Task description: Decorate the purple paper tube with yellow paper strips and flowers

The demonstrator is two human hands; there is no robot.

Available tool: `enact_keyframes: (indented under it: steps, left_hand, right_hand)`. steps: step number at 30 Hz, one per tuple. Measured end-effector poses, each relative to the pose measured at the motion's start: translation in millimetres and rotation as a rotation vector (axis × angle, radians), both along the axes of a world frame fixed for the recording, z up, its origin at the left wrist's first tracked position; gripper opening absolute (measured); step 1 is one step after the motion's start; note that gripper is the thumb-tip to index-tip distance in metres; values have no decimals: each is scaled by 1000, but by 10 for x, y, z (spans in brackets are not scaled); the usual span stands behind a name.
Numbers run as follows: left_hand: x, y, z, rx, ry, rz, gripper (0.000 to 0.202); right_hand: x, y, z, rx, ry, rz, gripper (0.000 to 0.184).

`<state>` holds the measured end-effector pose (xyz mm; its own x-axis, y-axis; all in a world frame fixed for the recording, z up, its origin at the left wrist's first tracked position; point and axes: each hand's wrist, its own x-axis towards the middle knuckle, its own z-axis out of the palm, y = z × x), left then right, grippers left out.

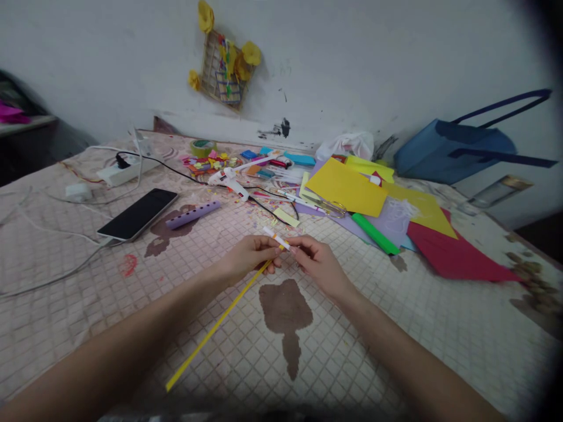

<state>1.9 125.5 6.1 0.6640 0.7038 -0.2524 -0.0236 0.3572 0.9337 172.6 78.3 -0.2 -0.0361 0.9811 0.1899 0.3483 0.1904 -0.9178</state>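
Note:
Over the middle of the table, my left hand (pixel 255 257) and my right hand (pixel 319 261) meet at a short white stick (pixel 276 237). A long yellow paper strip (pixel 220 322) is wrapped partly round the stick, and its loose tail slants down to the lower left. My left hand pinches stick and strip where they join. The fingertips of my right hand are closed on the stick's lower right end. Just beyond my hands lies a small pale yellow paper piece (pixel 287 217). A purple paper tube with dark holes (pixel 193 215) rests to the left.
A tablet (pixel 138 214) with a cable lies at left, near a power strip (pixel 129 170). A white glue gun (pixel 229 180) sits amid paper scraps. Scissors (pixel 334 208), yellow sheets (pixel 347 186), a green roll (pixel 375 233) and red paper (pixel 457 252) spread rightward. A blue bag (pixel 453 149) stands behind.

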Motion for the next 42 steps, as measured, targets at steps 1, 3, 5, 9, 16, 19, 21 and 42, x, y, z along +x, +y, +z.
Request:
enact_keyframes:
  steps: [1,3,5,9,16,19,21,42]
  left_hand:
    - [2,-3,3,-12,1,5,17]
    - [8,-12,5,-37,-1,22,19]
    - [13,-21,-1,-52,-11,38,23]
    - [23,-26,-28,-68,-21,49,29]
    - [48,-12,-75,-92,-25,68,27]
    - [46,-7,-76,-96,-27,84,24]
    - [42,-5,-70,-99,-25,86,22]
    - [38,13,-34,-276,-114,102,6]
  right_hand:
    - [0,-3,7,48,-42,2,21]
    - [-6,-17,25,144,-128,0,22]
    - [-21,-35,43,208,-197,-11,24]
    - [-57,-62,62,271,-252,-22,27]
    - [-82,-76,43,306,-288,-16,25]
    - [-82,-78,49,300,-289,-11,25]
    - [-81,-78,53,297,-291,-7,25]
    - [-101,-104,-25,433,-594,-14,32]
